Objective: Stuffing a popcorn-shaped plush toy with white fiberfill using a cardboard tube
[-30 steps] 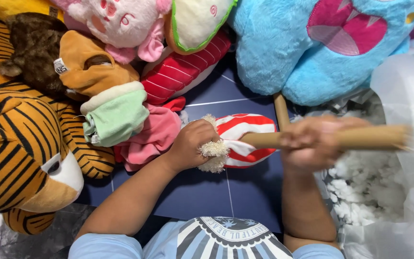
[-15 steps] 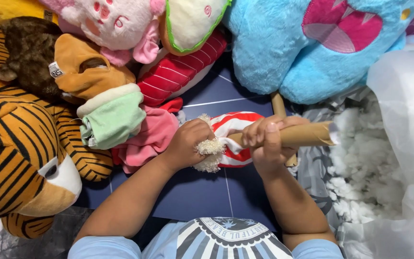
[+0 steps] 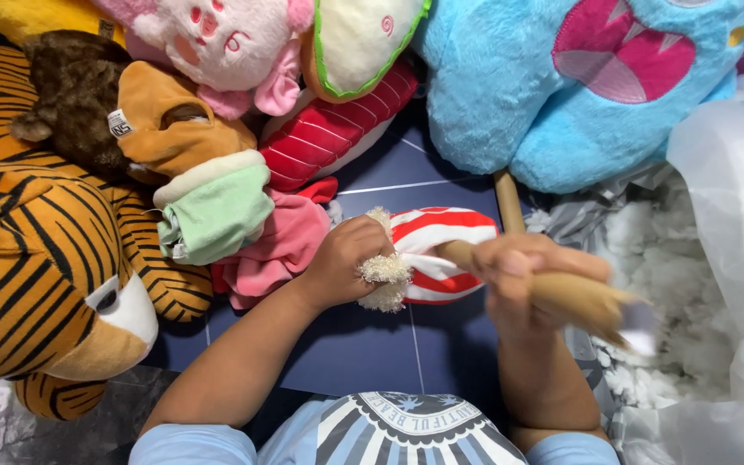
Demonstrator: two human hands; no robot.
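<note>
On the dark blue tiled floor (image 3: 372, 344), between heaped plush toys and a bag of loose filling, a person works on a small red-and-white striped soft toy piece (image 3: 441, 250). The left hand (image 3: 346, 258) is closed round the open, fluffy-edged end of that piece, fingers curled and pinching the fabric mouth tight. The right hand (image 3: 518, 275) is clenched round a tan wooden stick (image 3: 574, 297), whose near end sits at the striped piece. The stick and this hand are blurred, so the exact depth of the tip inside the piece cannot be told.

Surroundings: a striped tiger plush (image 3: 36, 258) lies to the left, a brown monkey-like plush with a green-and-cream limb (image 3: 208, 211) just beside the left hand, a pink cloth part (image 3: 277, 250) touching the left wrist area. A large blue plush with a pink mouth (image 3: 561, 95) lies above. White fibre filling (image 3: 673, 284) is heaped to the right inside a clear plastic bag (image 3: 734, 189). A second stick (image 3: 508, 202) pokes out from beneath the blue plush.

Assessment: the step in hand appears to be packing filling into the striped piece with the stick. The next move likely calls for a steady left-hand hold on the opening while the stick is driven straight along the piece, without tearing the seam.
</note>
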